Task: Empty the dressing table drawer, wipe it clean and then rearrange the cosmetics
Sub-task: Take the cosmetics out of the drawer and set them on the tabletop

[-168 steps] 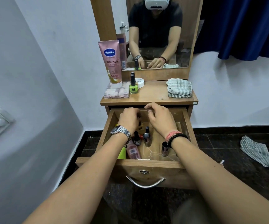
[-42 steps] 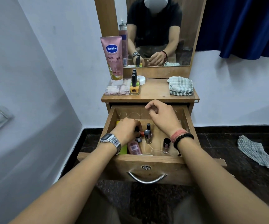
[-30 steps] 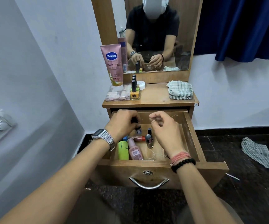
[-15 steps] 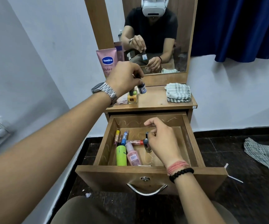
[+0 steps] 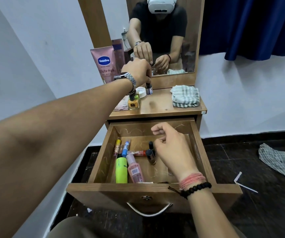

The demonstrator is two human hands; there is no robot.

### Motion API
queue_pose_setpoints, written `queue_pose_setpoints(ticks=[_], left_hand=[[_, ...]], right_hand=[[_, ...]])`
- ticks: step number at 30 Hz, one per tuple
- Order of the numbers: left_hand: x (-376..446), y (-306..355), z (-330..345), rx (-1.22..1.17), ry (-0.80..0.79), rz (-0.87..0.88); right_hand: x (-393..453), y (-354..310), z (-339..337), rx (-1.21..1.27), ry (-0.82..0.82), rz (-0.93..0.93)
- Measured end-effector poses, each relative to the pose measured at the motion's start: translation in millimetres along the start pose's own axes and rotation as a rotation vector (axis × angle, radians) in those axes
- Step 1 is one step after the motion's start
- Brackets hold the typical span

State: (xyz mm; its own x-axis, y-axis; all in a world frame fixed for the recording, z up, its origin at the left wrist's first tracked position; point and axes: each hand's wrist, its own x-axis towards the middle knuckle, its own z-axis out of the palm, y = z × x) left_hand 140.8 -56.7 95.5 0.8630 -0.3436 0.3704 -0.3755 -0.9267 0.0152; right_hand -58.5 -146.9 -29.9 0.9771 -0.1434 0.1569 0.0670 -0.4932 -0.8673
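The fingers point(image 5: 149, 76) of the left hand point(image 5: 137, 70) pinch the cap of a small bottle point(image 5: 149, 89), standing it upright on the bench point(image 5: 160, 107) by the white jar point(image 5: 140, 91). The right hand point(image 5: 172, 150) hangs loosely curled, holding nothing, over the drawer point(image 5: 155, 191). A dark-capped bottle point(image 5: 150, 156) stands just left of it, nearest that hand.

The left hand point(image 5: 137, 70) covers the cap of the small bottle point(image 5: 149, 89) on the tabletop, so the grip itself is hidden. The left forearm hides the lower half of the Vaseline tube point(image 5: 104, 63) and the cap of the yellow polish bottle point(image 5: 133, 103). The right hand point(image 5: 171, 149) hides the drawer's point(image 5: 205, 162) right floor. Labels on the 2 polish bottles point(image 5: 150, 152) there are too small to read.
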Motion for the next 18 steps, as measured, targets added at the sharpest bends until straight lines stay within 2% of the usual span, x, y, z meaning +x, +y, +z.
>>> queue_pose_setpoints(ticks=[18], left_hand=[[27.9,-0.6,27.2,0.038,-0.043,0.008]], right_hand=[[0.9,3.0,5.8,0.010,-0.037,0.007]])
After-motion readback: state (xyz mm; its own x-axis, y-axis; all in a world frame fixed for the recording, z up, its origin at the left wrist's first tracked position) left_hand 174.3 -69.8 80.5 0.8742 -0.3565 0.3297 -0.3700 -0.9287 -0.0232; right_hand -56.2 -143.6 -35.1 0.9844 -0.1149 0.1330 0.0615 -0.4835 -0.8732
